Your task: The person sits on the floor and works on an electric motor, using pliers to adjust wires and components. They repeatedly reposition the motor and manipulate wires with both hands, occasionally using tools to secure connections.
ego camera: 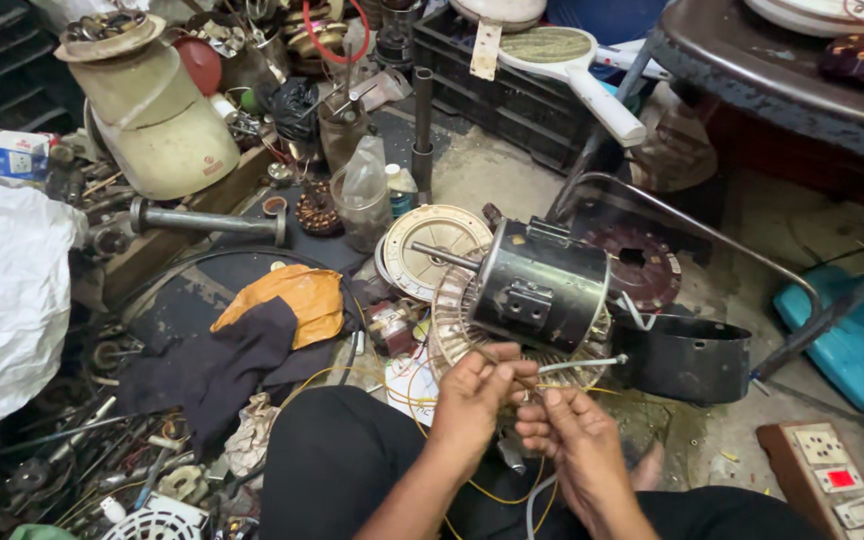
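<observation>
Hands low, just below the black motor (540,285): left hand (472,390) and right hand (572,430) fingers pinch thin yellow wire (422,430) ends together. Risk: strands slipping loose, or snagging on the screwdriver (582,365) lying alongside.

You sit on a dirty grey concrete floor (497,175). At two o'clock a dark old table (752,75) stands on metal legs. At twelve o'clock is a black crate (512,95). At nine o'clock a white sack (7,300) lies.
</observation>
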Demonstrator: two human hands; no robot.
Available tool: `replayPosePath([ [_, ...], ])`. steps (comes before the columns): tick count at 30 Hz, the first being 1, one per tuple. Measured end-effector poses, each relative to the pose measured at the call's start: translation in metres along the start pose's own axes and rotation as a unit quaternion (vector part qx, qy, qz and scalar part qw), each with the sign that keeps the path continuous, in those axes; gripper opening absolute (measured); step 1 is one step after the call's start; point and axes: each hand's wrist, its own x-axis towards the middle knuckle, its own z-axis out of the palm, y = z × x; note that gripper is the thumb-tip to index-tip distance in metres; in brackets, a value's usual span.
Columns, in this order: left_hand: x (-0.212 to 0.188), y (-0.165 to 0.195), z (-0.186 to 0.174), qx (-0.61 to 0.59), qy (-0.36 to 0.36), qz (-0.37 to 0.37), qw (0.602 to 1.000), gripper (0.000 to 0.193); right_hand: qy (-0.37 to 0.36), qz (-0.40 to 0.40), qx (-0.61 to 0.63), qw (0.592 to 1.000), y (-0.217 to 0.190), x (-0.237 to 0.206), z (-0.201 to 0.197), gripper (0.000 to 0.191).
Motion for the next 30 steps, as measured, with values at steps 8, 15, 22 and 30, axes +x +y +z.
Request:
replayPosePath([
  [8, -0.003, 0.000, 0.011, -0.027, 0.015, -0.014, 0.999, 0.024, 0.004, -0.004, -0.003, 1.000, 0.000, -0.002, 0.001, 0.022],
  [15, -0.001, -0.003, 0.002, -0.025, 0.009, -0.020, 0.999, 0.021, 0.008, -0.001, 0.000, 1.000, 0.004, -0.008, 0.008, 0.023],
  [22, 0.005, -0.002, -0.002, -0.037, 0.038, -0.055, 0.997, 0.021, 0.039, 0.001, -0.004, 0.999, 0.004, -0.009, 0.015, 0.024],
  [30, 0.002, 0.003, 0.004, -0.033, 0.056, -0.026, 0.998, 0.021, 0.035, -0.014, -0.003, 0.999, 0.002, -0.010, 0.022, 0.025],
])
